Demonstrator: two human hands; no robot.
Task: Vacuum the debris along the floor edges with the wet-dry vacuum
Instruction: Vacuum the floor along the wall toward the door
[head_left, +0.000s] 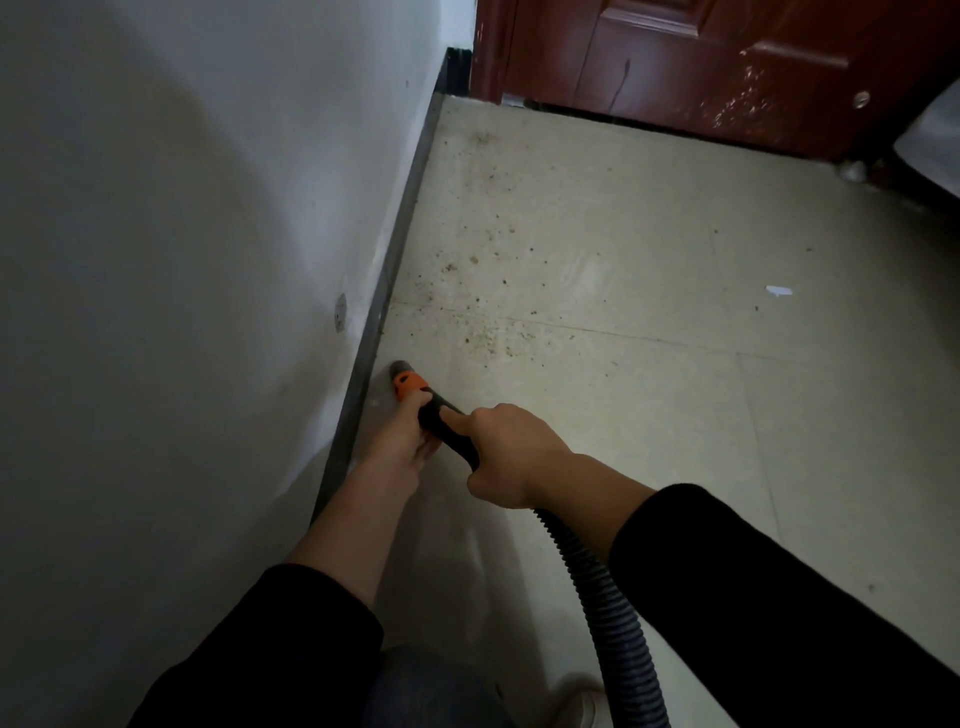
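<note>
Step in hand: edge pass along the baseboard. I judge the work partly done, since the floor shows a scatter of dark debris further along the baseboard, beyond the nozzle.

Procedure as I would run it:
1. Set the nozzle mouth low and close against the foot of the baseboard, where it sits now, touching or just short of the floor; I cannot tell which.
2. Advance slowly along the baseboard toward the door, so that grit is drawn in and not pushed ahead.
3. Sweep outward from the baseboard to cover the speckled patch, then return to the edge.
4. Leave slack in the hose, which trails back on the side away from the baseboard, so it does not drag the nozzle off line.
5. The white scrap, well out from the baseboard, needs a separate reach.

Hand state:
- Left hand: nearer the baseboard, fingers wrapped round the tube just behind the orange collar, steering the tip.
- Right hand: further from the baseboard, clamped in a fist round the black tube, one digit laid along its top.
</note>
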